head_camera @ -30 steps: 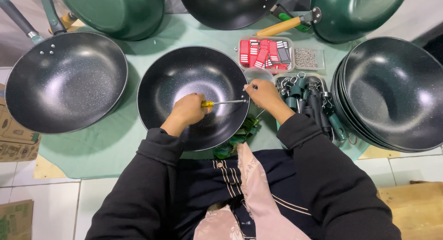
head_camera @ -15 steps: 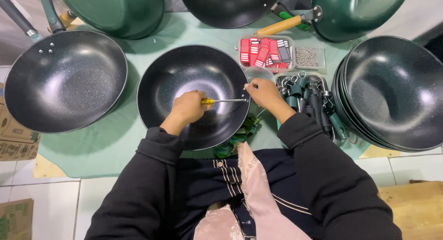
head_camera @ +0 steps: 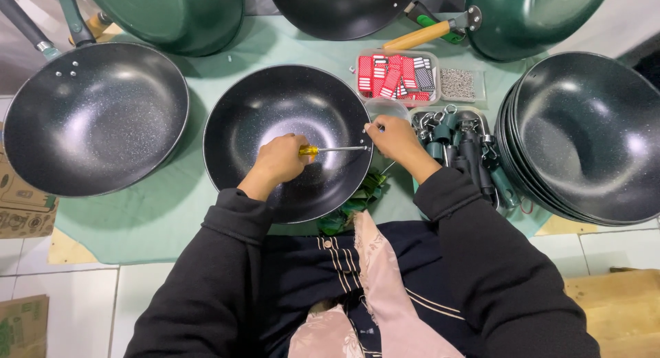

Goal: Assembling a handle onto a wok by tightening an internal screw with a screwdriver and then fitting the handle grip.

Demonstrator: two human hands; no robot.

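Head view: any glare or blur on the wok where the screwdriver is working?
Head view: sharp, no motion blur; a soft overhead highlight sits on the centre wok's speckled floor, beside the left hand gripping the yellow-handled screwdriver; the shaft stays legible up to the right hand at the rim.

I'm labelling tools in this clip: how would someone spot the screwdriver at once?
Start at the green mat covering the table, ringed with dark pans. The pan in the middle, right before the person, has both hands at it. The screwdriver lies level across its bowl: yellow handle in the left hand, thin metal shaft reaching the rim by the right hand; nothing else nearby is yellow.
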